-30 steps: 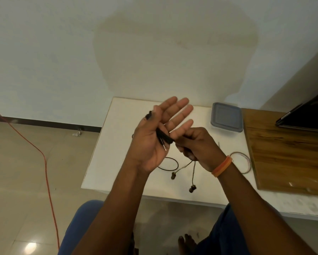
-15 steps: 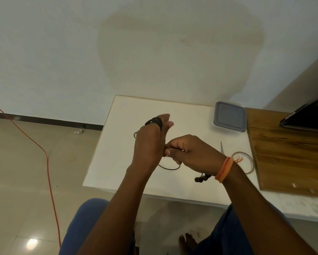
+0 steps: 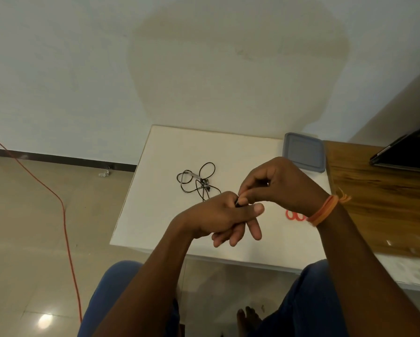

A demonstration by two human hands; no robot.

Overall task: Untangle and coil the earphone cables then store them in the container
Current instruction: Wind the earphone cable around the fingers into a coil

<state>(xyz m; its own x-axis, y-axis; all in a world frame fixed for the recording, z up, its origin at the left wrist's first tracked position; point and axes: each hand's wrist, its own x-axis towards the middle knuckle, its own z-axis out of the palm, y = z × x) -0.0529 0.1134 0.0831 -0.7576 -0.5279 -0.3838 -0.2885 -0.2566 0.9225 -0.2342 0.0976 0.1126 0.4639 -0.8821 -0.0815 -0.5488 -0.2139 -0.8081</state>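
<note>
Head view: my left hand (image 3: 218,215) carries a coiled black cable (image 3: 238,203) wound round its fingers, my right hand (image 3: 274,186) pinching its end. A second tangled earphone cable (image 3: 199,181) lies on the bench (image 3: 160,215) just beyond my left hand; closed container (image 3: 303,152) past my right. Thin, limp, springy wire, I judge; best held at the plug.

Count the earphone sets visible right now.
2. One tangled black set lies on the white table, beyond the hands. A second, mostly hidden, is pinched where the left hand and right hand meet. More may be hidden.
</note>
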